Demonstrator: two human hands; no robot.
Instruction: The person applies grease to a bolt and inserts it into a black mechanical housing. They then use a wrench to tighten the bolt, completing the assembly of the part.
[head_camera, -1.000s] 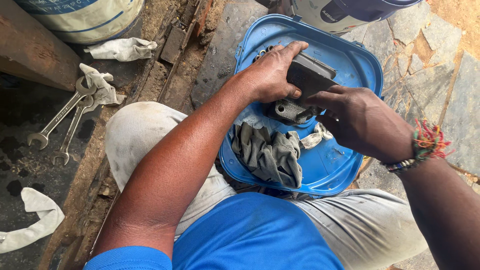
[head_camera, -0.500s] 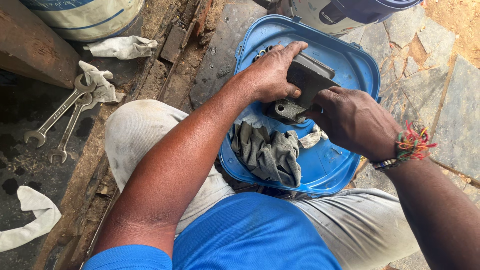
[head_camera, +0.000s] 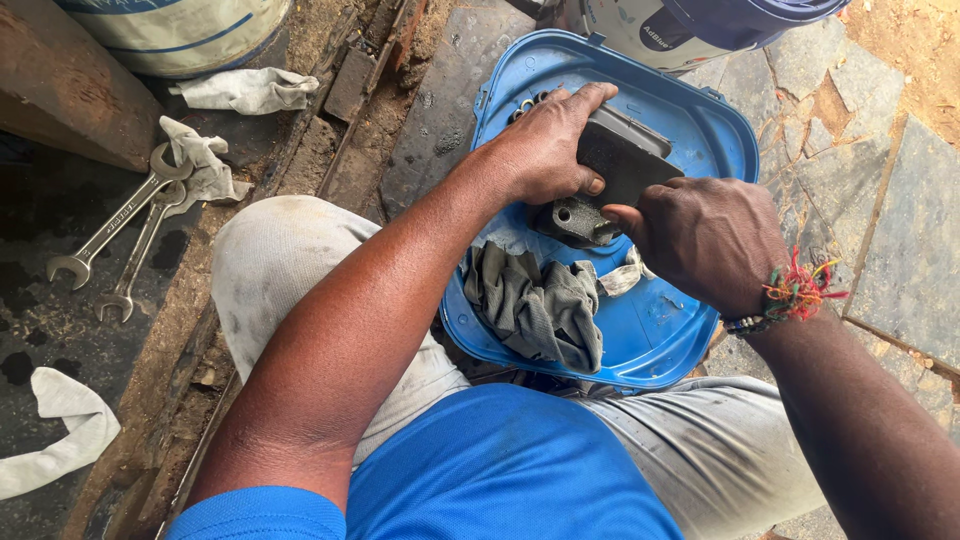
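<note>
Both hands (head_camera: 640, 195) grasping dark metal part (head_camera: 610, 175) over blue lid (head_camera: 700, 120), grey rag (head_camera: 535, 305) beneath, wrenches (head_camera: 120, 235) left

Glossy blue plastic lid (head_camera: 700, 330), crumpled grey cloth (head_camera: 535, 305), metal wrenches (head_camera: 115, 235).

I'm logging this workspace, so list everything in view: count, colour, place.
metal part: one, dark grey, held over the tray
tray: one, blue plastic, on the person's lap
cloth: one, grey, crumpled in the tray
wrenches: two, silver, on the dark floor at left
rags: three, white, on the floor at left
buckets: two, whitish, along the top edge
left hand: gripping the metal part from above
right hand: gripping its near end; beaded wristband
</note>
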